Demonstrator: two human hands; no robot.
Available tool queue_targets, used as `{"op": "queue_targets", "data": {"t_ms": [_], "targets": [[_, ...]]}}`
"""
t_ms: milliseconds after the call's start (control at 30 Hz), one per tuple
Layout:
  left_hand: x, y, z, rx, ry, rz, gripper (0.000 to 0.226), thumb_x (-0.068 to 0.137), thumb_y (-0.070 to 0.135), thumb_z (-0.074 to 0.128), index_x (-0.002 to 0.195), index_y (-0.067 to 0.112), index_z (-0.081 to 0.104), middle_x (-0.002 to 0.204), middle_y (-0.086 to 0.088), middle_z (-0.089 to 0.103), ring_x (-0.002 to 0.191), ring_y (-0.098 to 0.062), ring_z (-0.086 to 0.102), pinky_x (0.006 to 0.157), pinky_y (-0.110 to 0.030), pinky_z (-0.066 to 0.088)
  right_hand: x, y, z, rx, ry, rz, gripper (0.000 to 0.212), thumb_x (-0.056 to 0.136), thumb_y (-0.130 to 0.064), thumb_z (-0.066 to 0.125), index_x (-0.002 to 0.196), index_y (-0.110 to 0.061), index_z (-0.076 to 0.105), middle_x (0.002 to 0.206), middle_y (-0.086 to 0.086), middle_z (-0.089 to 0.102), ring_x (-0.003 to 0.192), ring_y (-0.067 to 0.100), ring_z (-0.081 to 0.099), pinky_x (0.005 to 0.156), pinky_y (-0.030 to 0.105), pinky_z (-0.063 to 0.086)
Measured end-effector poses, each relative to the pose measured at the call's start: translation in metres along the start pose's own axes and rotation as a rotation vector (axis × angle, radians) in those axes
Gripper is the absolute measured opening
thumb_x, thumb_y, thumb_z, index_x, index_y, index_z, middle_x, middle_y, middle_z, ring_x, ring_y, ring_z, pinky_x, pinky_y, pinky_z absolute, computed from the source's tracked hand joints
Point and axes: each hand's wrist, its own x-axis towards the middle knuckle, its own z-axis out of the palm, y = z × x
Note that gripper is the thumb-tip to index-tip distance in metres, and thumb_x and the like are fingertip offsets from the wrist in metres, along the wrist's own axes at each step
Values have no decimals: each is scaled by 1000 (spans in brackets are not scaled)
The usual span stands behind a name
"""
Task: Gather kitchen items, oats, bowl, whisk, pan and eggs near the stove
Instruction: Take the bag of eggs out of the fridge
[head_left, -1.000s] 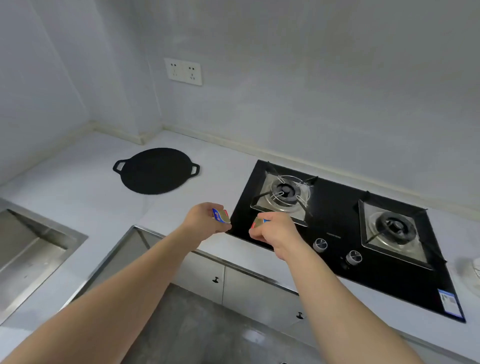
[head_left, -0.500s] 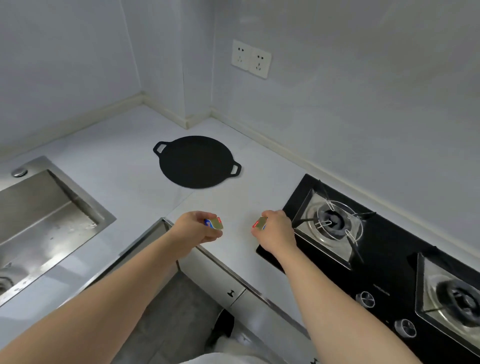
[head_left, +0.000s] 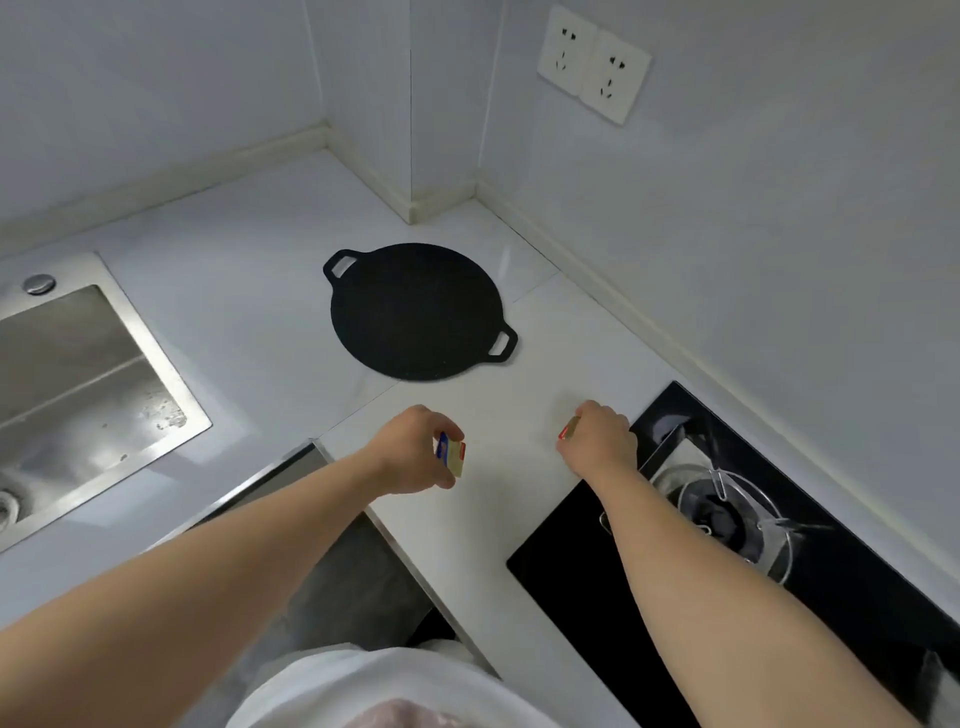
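A flat black round pan with two loop handles lies on the white counter, left of the black gas stove. My left hand pinches a small packet with blue, red and tan print, just above the counter's front part. Beside the stove's near left corner, my right hand grips another small packet, of which only a red and tan edge shows. Both hands hover in front of the pan, apart from it. What the packets contain cannot be read.
A steel sink is set into the counter at the left. A double wall socket sits high on the right wall. The stove's left burner lies under my right forearm. The counter's steel front edge runs beneath my left forearm.
The view has swung left and down: the pan and sink came nearer, the stove slid to the right. My hands moved apart and left, off the stove onto the counter, each keeping its packet.
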Motion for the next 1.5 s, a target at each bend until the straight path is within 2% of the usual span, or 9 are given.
{"op": "queue_targets", "data": {"t_ms": [333,467,667,867,1100,1200,1333,1433,1500], "targets": [[41,21,12,216,-117,204,57,73,19,81,125,26,60,120,5,56,106,-17,57,87,-28,54,33,12,14,-198,-46,17,33,91,-27,53,122,-14,52,124,7,58,118,28,47,91,39,37],[64,32,17,252,-161,273,55,76,20,78,126,27,56,120,6,55,107,-18,57,87,-30,54,27,14,9,-186,-30,34,41,90,-31,57,127,-16,49,129,5,55,122,27,45,94,39,35],[104,60,23,367,-247,404,51,77,29,79,123,26,57,115,4,52,102,-22,58,85,-39,54,-10,16,-3,-166,47,94,37,86,-12,54,123,-15,53,126,4,56,120,27,43,95,38,36],[121,72,55,534,-400,561,51,80,29,76,126,22,55,121,-1,46,99,-27,59,82,-39,56,-56,9,-2,-116,156,224,36,90,-21,55,126,-19,55,125,0,57,123,24,44,100,38,34],[128,79,76,598,-446,649,49,84,36,70,127,22,51,123,-3,47,102,-27,58,83,-37,52,-103,-3,7,-47,219,367,36,94,-22,52,129,-20,55,129,2,55,125,25,43,104,38,33],[127,77,81,633,-421,689,53,85,40,70,129,21,47,131,-2,44,105,-26,58,81,-37,52,-118,-7,9,-11,275,414,35,94,-23,52,129,-21,56,128,0,56,124,24,45,104,37,33],[115,80,78,680,-375,692,74,84,46,69,144,22,34,141,-1,36,108,-25,59,79,-34,52,-139,-5,5,78,377,436,32,97,-26,51,127,-22,59,127,-2,58,123,22,46,104,36,35],[90,99,73,595,-311,743,58,89,39,63,139,23,39,145,-3,35,104,-26,62,78,-36,53,-156,2,-3,181,513,451,25,94,-22,57,117,-20,66,113,-2,66,110,21,57,96,35,46],[66,123,73,472,-314,845,47,90,33,63,133,24,46,134,1,46,105,-21,60,80,-37,52,-175,11,-11,271,688,498,21,92,-18,63,112,-17,70,104,-1,70,100,18,63,87,32,53]]}}
